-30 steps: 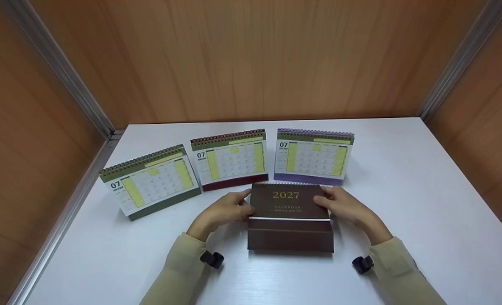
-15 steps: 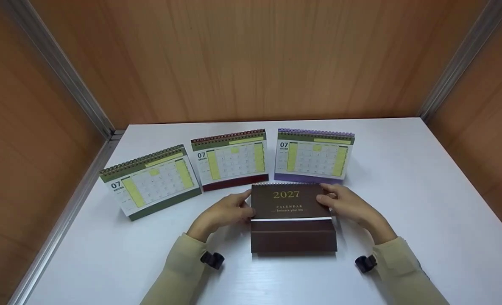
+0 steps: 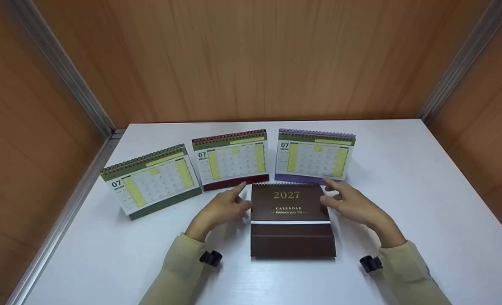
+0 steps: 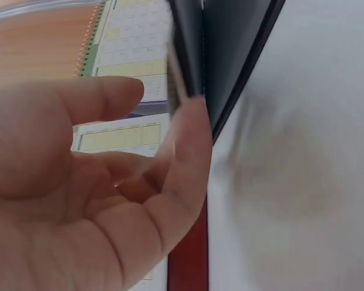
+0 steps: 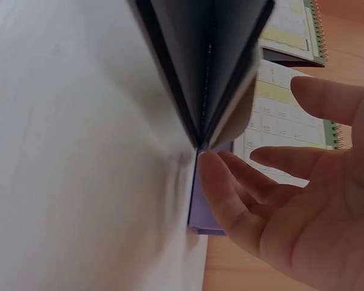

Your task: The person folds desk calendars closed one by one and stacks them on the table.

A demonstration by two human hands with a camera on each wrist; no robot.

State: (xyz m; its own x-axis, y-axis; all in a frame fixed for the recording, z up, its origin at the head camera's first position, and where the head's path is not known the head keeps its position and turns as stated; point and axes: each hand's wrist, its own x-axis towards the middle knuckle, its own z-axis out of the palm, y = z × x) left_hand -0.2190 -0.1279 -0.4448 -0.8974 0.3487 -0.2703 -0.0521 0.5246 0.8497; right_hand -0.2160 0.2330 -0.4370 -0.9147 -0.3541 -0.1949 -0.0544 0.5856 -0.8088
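Observation:
A dark brown desk calendar (image 3: 290, 240) marked 2027 stands on the white table between the two hands. My left hand (image 3: 217, 214) is beside its left edge with the fingers spread loosely. In the left wrist view, a fingertip of the left hand (image 4: 91, 200) appears at or very near the side of the calendar (image 4: 246, 42); contact cannot be told. Off the right edge, my right hand (image 3: 357, 207) has its fingers parted, holding nothing. Seen from the right wrist, the right hand (image 5: 315, 212) has its fingertips close to the calendar's folded side (image 5: 200, 73).
Three spiral desk calendars showing month 07 stand behind: a green-based one (image 3: 153, 182) at left, a dark red one (image 3: 232, 161) in the middle, a purple one (image 3: 312, 156) close behind the brown calendar. Wooden panels (image 3: 251, 59) wall the table's back and sides.
Both hands have loosened from the brown calendar's sides, the right one drawing away slightly rightward. The brown calendar shifted slightly right, and its front edge now lies a little nearer.

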